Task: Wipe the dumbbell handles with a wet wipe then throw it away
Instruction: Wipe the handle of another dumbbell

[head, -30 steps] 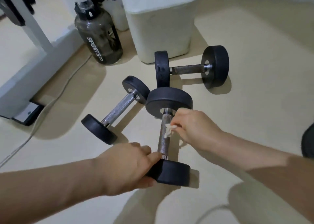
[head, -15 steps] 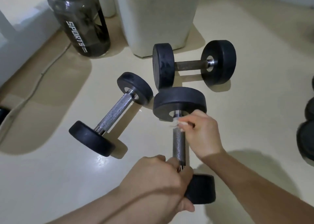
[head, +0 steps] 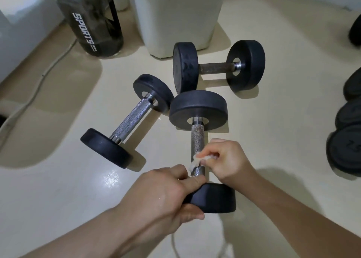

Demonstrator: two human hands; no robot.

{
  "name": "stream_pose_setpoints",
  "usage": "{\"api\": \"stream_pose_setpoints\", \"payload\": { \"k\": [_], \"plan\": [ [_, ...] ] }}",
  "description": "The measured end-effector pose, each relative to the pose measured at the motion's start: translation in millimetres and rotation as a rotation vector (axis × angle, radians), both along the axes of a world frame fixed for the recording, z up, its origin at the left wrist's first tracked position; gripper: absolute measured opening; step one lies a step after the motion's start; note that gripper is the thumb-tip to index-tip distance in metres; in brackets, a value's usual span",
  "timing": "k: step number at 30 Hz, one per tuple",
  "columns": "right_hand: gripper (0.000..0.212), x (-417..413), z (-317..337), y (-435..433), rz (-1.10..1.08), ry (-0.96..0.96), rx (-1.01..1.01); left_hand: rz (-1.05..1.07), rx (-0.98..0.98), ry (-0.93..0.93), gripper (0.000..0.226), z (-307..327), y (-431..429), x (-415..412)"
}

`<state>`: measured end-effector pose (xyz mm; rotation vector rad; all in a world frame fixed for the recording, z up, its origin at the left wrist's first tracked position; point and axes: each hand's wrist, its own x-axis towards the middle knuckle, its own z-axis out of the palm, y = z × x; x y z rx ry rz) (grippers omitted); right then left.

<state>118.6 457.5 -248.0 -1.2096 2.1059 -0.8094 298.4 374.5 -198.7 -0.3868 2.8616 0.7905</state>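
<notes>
The near dumbbell (head: 197, 109) is lying on the floor (head: 58, 189) in front of the white bin (head: 179, 13), with its axis pointing toward the bin. The left hand (head: 170, 195) is grasping this dumbbell at the head farthest from the bin. Its fingers are curling over the collar and its thumb is wrapping underneath. The right hand (head: 224, 160) is pinching the wet wipe (head: 197, 161) between thumb and fingertips. It is pressing the wipe against the knurled handle (head: 197, 138) at the end farther from the bin, just beside the left fingers.

The second dumbbell (head: 132, 119) is lying in front of the bin and to its left, at an angle. The third dumbbell (head: 215, 67) is lying crosswise just in front of the bin. Neither hand is touching either of them.

Handling notes (judgement):
- The dumbbell is probably heavy and rigid, and its round heads are likely to let it roll. Steadying it at one head, clear of the bar, is the suitable hold.
- The wipe is light, limp and damp. The knurling is likely to snag or shred it, so bunching it and wrapping it around the bar is advisable.
- Wiping of this handle appears to be under way. The other two handles and the disposal are judged outstanding.
</notes>
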Motion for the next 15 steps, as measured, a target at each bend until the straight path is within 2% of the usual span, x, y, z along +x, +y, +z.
{"api": "stream_pose_setpoints", "payload": {
  "k": [5,11,15],
  "plan": [
    [0.013,-21,-4,-38,-0.169,0.127,-0.069,0.066,0.009,0.012,0.057,-1,6,-2],
    [0.019,-5,2,-6,-0.031,0.002,0.001,0.103,0.088,0.01,0.063,-7,2,9],
    [0.016,-17,-8,-33,-0.189,0.138,-0.067,0.136,0.208,0.012,0.062,-13,-3,19]
  ]
}}
